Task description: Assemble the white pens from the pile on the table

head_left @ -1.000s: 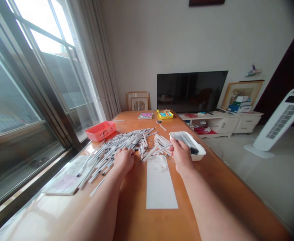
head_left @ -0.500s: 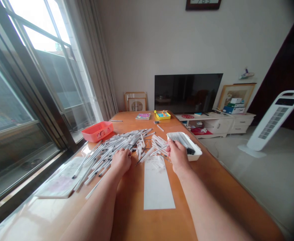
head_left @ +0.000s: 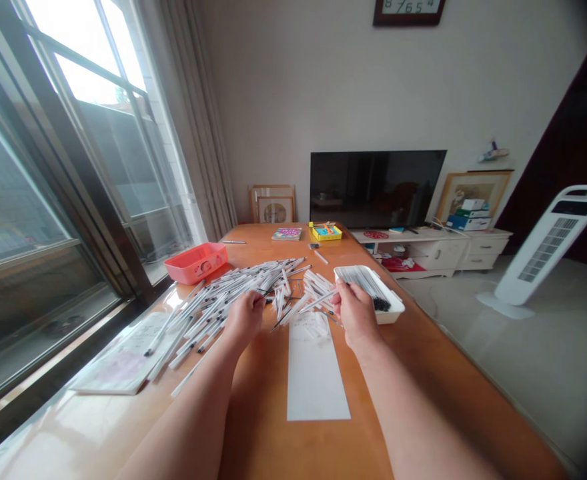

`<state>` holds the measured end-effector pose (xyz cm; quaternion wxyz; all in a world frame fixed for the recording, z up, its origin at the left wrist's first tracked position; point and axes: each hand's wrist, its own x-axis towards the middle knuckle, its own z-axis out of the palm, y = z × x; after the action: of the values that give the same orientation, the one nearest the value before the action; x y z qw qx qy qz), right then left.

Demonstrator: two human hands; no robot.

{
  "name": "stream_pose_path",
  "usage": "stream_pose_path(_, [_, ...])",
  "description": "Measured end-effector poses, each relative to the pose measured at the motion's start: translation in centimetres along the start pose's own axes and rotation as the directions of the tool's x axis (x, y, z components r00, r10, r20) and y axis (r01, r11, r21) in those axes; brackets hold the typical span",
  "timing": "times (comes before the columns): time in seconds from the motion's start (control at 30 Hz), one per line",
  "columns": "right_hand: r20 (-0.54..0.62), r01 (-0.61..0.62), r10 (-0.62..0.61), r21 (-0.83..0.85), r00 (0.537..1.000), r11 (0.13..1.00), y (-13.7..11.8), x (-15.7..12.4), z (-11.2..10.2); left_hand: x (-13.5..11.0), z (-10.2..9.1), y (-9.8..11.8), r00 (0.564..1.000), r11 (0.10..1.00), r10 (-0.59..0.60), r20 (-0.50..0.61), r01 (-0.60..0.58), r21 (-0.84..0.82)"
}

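My right hand (head_left: 357, 313) is closed around the end of a white pen barrel (head_left: 319, 301), which points left over the pile. My left hand (head_left: 245, 319) is closed in a pinch at the right side of the heap of white pens (head_left: 213, 303); a thin dark stick shows by its fingertips, but I cannot tell whether it is gripped. Between the hands lie short clear pen caps (head_left: 315, 283) and dark thin pieces. A white box (head_left: 397, 311) beside my right hand holds many slim sticks with black ends. Under the caps lies a long white paper strip (head_left: 316, 377).
A red basket (head_left: 193, 263) stands behind the pens at the left. A booklet (head_left: 116, 363) lies nearer, partly under pens. At the table's far end are a yellow box (head_left: 326, 232) and a small book (head_left: 287, 233). The wooden table's (head_left: 448, 400) right edge slopes beside my right arm.
My left hand has lifted slightly and its fingers have drawn in. My right hand stays in place with the pen barrel. The view has tilted up a little.
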<state>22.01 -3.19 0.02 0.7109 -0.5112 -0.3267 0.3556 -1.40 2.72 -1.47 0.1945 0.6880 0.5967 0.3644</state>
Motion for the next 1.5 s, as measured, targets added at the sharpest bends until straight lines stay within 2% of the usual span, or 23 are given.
stream_pose_path(0.07, [0.021,-0.013,0.012,0.038,1.000,0.999,-0.3,-0.3,0.1,-0.3,0.1,0.6,0.997,0.934,-0.073,0.028,0.078,-0.348])
stream_pose_path(0.1, [0.037,-0.022,0.020,0.058,0.999,0.998,-0.5,-0.4,0.2,-0.5,0.1,0.8,0.993,0.860,-0.088,0.078,0.115,-0.497])
stream_pose_path(0.17, [0.077,-0.040,0.033,0.101,0.997,0.994,-0.9,-0.8,0.4,-0.9,0.0,1.3,0.980,0.697,-0.081,0.179,0.184,-0.693])
stream_pose_path(0.27, [0.145,-0.046,0.022,0.166,0.989,0.985,-1.3,-1.2,0.6,-1.2,-0.2,1.9,0.955,0.526,-0.056,0.290,0.275,-0.805])
stream_pose_path(0.4, [0.177,-0.018,-0.015,0.182,0.984,0.983,-1.7,-1.7,0.9,-1.5,-0.3,2.3,0.931,0.431,-0.055,0.360,0.347,-0.833])
stream_pose_path(0.6, [0.182,0.002,-0.032,0.160,0.983,0.987,-1.6,-1.9,1.0,-1.8,-0.2,2.9,0.925,0.397,-0.064,0.375,0.368,-0.841])
stream_pose_path(1.13, [0.241,0.019,-0.043,0.101,0.970,0.995,-0.9,-2.0,1.1,-2.2,-0.3,3.2,0.932,0.422,-0.011,0.362,0.333,-0.844])
stream_pose_path(1.5, [0.281,-0.017,-0.007,0.083,0.960,0.996,-1.1,-2.1,1.1,-1.6,-0.3,2.5,0.938,0.420,-0.057,0.341,0.332,-0.845])
